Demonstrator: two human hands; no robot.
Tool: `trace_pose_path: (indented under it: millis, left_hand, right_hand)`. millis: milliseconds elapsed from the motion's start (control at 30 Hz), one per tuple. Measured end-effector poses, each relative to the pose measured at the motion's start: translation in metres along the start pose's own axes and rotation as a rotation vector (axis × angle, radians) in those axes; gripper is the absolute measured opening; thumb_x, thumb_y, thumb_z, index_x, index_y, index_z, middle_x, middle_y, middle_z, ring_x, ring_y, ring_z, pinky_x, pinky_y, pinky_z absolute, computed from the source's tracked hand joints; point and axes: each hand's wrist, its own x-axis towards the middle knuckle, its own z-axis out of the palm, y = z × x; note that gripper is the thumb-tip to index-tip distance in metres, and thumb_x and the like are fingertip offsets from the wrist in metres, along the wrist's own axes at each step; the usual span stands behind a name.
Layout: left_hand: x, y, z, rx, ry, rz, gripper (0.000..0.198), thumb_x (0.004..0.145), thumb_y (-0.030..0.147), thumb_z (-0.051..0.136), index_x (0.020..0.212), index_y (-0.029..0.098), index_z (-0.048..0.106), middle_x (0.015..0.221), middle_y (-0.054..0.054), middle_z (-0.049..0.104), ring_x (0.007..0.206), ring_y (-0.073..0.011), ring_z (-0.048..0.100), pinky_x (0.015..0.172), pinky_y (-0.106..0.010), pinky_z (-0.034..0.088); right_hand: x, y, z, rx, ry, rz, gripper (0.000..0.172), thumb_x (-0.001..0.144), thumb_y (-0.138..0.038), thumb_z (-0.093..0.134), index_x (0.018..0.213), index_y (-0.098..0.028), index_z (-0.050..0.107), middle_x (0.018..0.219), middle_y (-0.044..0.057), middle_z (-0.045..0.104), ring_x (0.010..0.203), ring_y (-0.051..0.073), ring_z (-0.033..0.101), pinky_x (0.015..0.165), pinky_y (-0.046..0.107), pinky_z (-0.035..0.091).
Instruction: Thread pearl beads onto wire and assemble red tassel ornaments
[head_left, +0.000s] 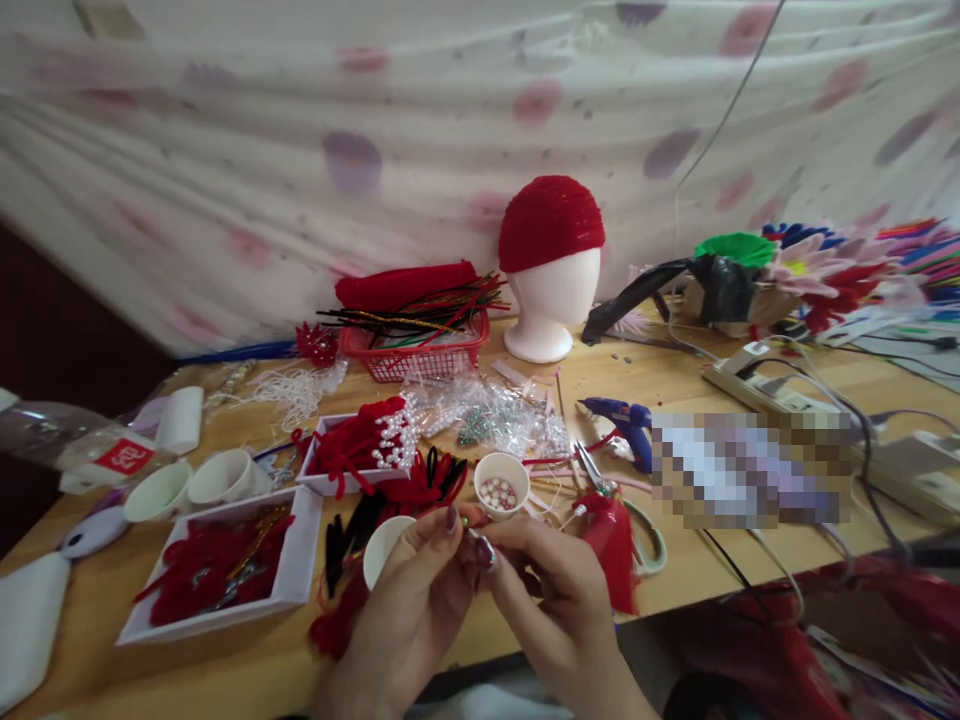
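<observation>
My left hand [416, 590] and my right hand [556, 590] meet over the front of the table, thumbs and fingertips pinched together. A tiny greenish tip [464, 521] shows at the left fingertips; what both hands grip is too small and too covered to name. Just beyond them stands a white paper cup [501, 505] with pearl-like beads inside. Another white cup [386, 545] is partly hidden behind my left hand. Right of my right hand lie a red tassel [613, 550] and scissors with pale handles [649, 545].
White boxes hold red fuzzy pieces [214, 565] and pearl-tipped red stems [360, 440]. A blue glue gun [630, 425] lies at right near power strips [787, 385] and cables. Behind stand a red basket [416, 355] of fuzzy stems and a white foam head [551, 300] in a red cap.
</observation>
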Motion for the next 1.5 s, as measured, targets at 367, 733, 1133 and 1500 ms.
trace_pose_path:
  millis: [367, 733, 1133, 1500]
  left_hand:
    - [0.002, 0.004, -0.001, -0.026, -0.041, -0.014, 0.025, 0.056, 0.023, 0.099, 0.072, 0.017, 0.081, 0.077, -0.002, 0.080, 0.065, -0.0080, 0.071, 0.064, -0.013, 0.056]
    - [0.003, 0.006, -0.004, 0.008, -0.078, -0.021, 0.022, 0.059, 0.023, 0.097, 0.076, 0.019, 0.083, 0.081, -0.003, 0.082, 0.071, -0.0098, 0.073, 0.068, -0.014, 0.056]
    - [0.001, 0.007, -0.003, 0.087, -0.062, 0.032, 0.023, 0.056, 0.025, 0.098, 0.072, 0.021, 0.083, 0.082, -0.001, 0.080, 0.076, -0.0120, 0.074, 0.071, -0.015, 0.057]
    - [0.001, 0.007, -0.009, 0.270, -0.106, 0.193, 0.015, 0.063, 0.029, 0.095, 0.073, 0.022, 0.084, 0.086, -0.003, 0.073, 0.081, -0.0133, 0.068, 0.071, -0.017, 0.054]
  right_hand:
    - [0.003, -0.001, -0.004, -0.060, 0.011, -0.059, 0.013, 0.094, -0.016, 0.058, 0.090, -0.019, 0.070, 0.066, 0.001, 0.065, 0.052, 0.012, 0.055, 0.047, 0.022, 0.041]
    - [0.005, 0.000, -0.006, -0.093, -0.001, -0.114, 0.014, 0.091, -0.011, 0.057, 0.091, -0.019, 0.068, 0.064, -0.002, 0.059, 0.048, 0.010, 0.047, 0.044, 0.021, 0.035]
    - [0.004, 0.002, -0.006, -0.095, -0.009, -0.100, 0.013, 0.090, -0.011, 0.056, 0.087, -0.021, 0.064, 0.063, -0.004, 0.055, 0.050, 0.009, 0.045, 0.046, 0.022, 0.033]
    - [0.002, 0.002, -0.007, -0.084, -0.023, -0.102, 0.013, 0.089, -0.009, 0.057, 0.085, -0.021, 0.061, 0.062, -0.006, 0.050, 0.050, 0.008, 0.044, 0.047, 0.021, 0.033]
